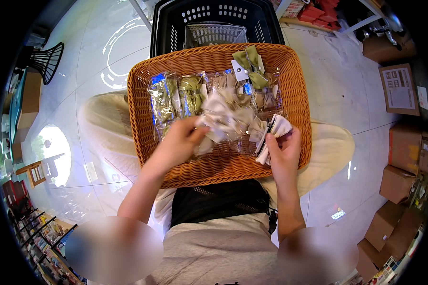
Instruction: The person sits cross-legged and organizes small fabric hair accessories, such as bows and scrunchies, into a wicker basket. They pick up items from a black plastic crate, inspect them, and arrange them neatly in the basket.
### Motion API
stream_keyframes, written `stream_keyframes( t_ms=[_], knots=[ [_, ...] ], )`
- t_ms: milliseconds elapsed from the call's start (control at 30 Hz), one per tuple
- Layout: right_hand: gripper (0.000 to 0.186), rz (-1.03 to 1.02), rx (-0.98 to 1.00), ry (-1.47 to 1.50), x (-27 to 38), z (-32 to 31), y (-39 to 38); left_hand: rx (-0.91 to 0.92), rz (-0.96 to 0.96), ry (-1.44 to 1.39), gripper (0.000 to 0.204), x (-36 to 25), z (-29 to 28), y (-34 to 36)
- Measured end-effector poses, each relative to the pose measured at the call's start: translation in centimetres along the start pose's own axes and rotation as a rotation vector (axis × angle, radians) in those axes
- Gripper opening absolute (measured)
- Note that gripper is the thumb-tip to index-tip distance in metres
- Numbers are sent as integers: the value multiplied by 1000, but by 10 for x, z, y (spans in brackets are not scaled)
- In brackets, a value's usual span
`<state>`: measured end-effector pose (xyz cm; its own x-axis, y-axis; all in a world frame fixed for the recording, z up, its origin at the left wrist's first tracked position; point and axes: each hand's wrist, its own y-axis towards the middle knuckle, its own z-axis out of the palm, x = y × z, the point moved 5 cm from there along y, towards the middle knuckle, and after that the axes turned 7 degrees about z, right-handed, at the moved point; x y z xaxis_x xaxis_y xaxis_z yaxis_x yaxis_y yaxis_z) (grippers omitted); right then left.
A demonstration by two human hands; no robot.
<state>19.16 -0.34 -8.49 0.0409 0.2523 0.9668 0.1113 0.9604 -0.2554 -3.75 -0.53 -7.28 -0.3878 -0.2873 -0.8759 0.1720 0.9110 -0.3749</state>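
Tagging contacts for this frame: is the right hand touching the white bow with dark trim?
Touching. The head view shows it: the right hand grips the white bow, its thumb covering part of the front.

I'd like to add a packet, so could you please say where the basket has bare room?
Bare wicker shows between the packaged bows and the basket's near rim, and along its right wall beyond the right hand. The middle, around the left hand, is crowded.

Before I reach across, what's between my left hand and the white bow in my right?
The head view shows pale, blurred bows, some in clear wrapping, between your left hand and the white bow.
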Motion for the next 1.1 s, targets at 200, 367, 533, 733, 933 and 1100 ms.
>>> stream_keyframes(
  t_ms=[200,367,533,733,933,1100],
  knots=[
    [46,-179,165,-732,29,52,-10,-491,75,-284,17,4,-91,-32],
    [40,-167,274,-1124,-4,72,-4,-528,132,-494,26,16,-103,-36],
    [38,-263,247,-1100,-4,73,-4,-443,131,-641,27,15,-78,-28],
    [32,-68,246,-994,6,57,2,-355,106,-761,27,5,-56,-21],
    [35,-213,352,-1114,-2,69,3,-268,84,-806,32,6,-43,-11],
    [34,-225,336,-1017,-2,64,1,-251,88,-802,32,9,-35,-11]
  ],
)
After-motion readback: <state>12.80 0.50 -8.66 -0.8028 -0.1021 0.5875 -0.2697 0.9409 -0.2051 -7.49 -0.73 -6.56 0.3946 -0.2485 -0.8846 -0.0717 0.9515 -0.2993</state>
